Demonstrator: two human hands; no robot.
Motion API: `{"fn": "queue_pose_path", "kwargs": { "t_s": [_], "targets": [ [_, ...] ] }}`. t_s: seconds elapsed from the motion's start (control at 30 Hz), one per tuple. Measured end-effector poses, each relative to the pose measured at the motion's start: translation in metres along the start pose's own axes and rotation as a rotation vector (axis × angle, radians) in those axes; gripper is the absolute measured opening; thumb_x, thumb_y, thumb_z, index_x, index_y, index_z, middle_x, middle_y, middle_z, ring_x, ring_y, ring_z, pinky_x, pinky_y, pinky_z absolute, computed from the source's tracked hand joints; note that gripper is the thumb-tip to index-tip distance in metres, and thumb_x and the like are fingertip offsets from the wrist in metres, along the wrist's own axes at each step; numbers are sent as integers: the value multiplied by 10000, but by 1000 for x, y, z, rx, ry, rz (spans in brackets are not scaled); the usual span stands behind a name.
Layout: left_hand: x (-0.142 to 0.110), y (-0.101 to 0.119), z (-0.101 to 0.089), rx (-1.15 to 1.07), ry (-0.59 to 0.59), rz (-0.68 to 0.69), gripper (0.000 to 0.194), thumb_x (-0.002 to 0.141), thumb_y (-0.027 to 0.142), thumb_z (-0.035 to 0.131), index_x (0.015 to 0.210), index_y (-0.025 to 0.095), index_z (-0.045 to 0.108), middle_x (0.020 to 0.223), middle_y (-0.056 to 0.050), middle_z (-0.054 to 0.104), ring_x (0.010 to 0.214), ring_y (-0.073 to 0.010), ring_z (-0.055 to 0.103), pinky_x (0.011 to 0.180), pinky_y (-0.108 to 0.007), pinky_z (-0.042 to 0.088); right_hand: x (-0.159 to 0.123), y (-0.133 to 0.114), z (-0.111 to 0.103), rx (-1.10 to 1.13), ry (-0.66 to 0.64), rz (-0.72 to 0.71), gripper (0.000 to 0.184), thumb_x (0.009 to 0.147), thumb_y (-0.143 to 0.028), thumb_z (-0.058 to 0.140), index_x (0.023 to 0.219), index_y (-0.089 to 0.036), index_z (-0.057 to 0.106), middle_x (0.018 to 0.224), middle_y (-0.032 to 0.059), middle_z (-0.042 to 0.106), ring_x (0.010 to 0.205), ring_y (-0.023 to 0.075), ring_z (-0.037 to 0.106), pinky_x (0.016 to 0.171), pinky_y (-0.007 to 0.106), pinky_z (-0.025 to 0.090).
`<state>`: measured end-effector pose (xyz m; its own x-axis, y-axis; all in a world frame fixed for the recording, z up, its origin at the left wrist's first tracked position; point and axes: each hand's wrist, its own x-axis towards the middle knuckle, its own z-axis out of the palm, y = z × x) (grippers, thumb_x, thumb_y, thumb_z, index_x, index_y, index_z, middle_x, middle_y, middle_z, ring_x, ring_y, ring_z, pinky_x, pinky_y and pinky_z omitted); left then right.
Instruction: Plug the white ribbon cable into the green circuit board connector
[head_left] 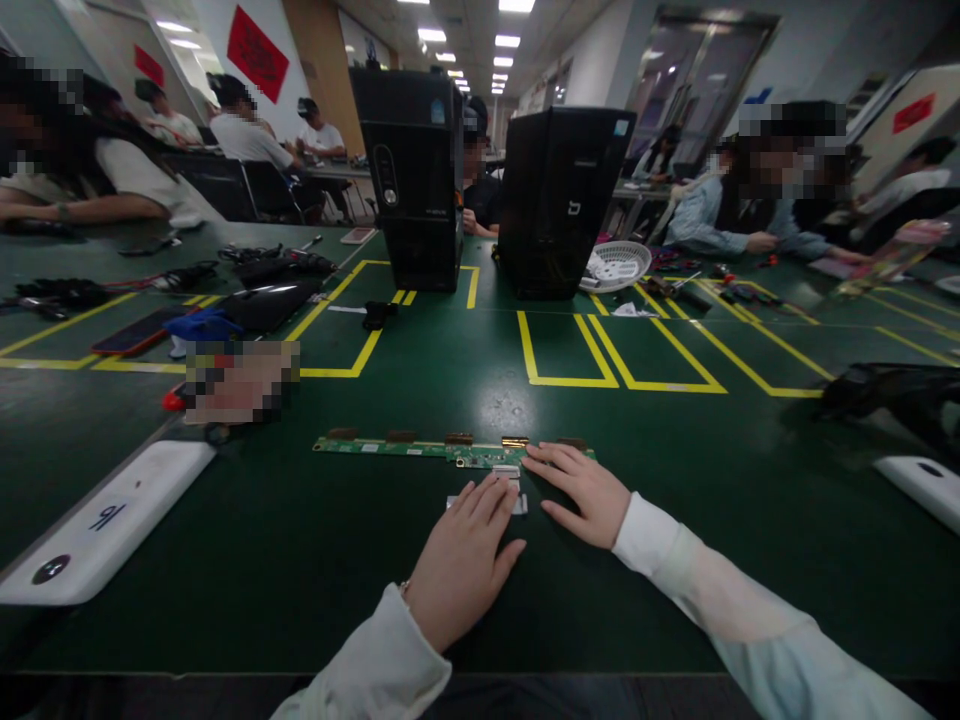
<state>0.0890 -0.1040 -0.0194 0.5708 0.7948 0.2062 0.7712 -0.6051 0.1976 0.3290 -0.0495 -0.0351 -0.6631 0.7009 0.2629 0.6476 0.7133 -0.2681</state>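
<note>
A long, narrow green circuit board lies flat on the green table, with several copper-coloured tabs along its far edge. My right hand rests on the board's right part, its fingers stretched out and the thumb apart. At the board's near edge is a white connector. My left hand lies palm down just in front of it, fingers extended over a small silvery flat piece. Most of that piece is hidden under the fingers, so I cannot tell whether it joins the board.
Two black computer towers stand at the back. A white device lies at left, another at right. Cables, a blue item and a white basket are farther off. People sit around.
</note>
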Motion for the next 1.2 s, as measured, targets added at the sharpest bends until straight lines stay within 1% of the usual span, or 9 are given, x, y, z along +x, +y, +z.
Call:
{"fn": "queue_pose_path", "kwargs": {
  "t_s": [0.23,0.47,0.63,0.73,0.8,0.9,0.97,1.07,1.2],
  "targets": [
    [3,1,-1,19,-6,-9,511,955,392,477,1406,153,462,1465,-118,518,1348,-257,488,1103,-455,435,5,7,-3,34,-4,-48,588,885,-300,537,1456,-190,449,1471,133,477,1357,288,405,1102,521,383],
    [6,10,2,-10,5,-79,516,956,408,460,1386,125,486,1447,-122,538,1360,-260,471,1125,-469,405,5,4,-2,10,3,-25,592,881,-306,539,1451,-169,455,1466,136,482,1340,304,414,1097,537,382],
    [8,13,7,-12,47,-104,526,950,419,465,1379,116,485,1425,-144,554,1349,-275,481,1126,-486,393,5,2,-1,-6,-4,-26,599,876,-300,543,1451,-159,453,1469,144,477,1345,307,409,1100,546,378],
    [10,13,4,-18,46,-93,515,950,392,468,1380,109,478,1420,-149,556,1338,-270,493,1115,-483,407,5,2,2,-25,14,-28,598,877,-300,541,1450,-158,451,1466,148,479,1340,304,423,1095,543,387],
    [9,9,-2,-21,42,-64,504,954,372,468,1397,130,464,1438,-129,544,1348,-255,484,1111,-477,417,5,4,4,-32,37,-40,568,895,-301,523,1439,-152,459,1454,155,488,1337,293,434,1098,532,391],
    [-2,-4,-14,-18,80,-38,498,975,366,429,1441,190,419,1512,-87,467,1414,-242,397,1128,-499,396,5,7,6,-39,82,-63,512,941,-296,467,1429,-141,460,1441,161,500,1342,275,437,1106,514,392],
    [-17,-20,-21,-1,144,-101,489,990,378,387,1447,206,416,1532,-80,439,1440,-247,352,1141,-521,372,5,6,7,-49,120,-75,481,970,-287,418,1427,-143,459,1439,159,502,1358,270,422,1115,515,382],
    [-46,-51,-23,16,207,-239,480,988,408,368,1405,198,480,1471,-85,516,1396,-253,425,1125,-511,397,7,-6,9,-41,130,-88,458,997,-286,359,1425,-168,471,1455,150,487,1377,259,403,1126,512,366],
    [-79,-90,-20,12,256,-318,478,976,442,365,1343,202,555,1394,-92,586,1306,-251,529,1084,-470,451,14,-33,13,-31,3,-59,504,990,-418,399,1444,-213,475,1533,150,385,1412,299,347,1130,538,339]
  ]
}}
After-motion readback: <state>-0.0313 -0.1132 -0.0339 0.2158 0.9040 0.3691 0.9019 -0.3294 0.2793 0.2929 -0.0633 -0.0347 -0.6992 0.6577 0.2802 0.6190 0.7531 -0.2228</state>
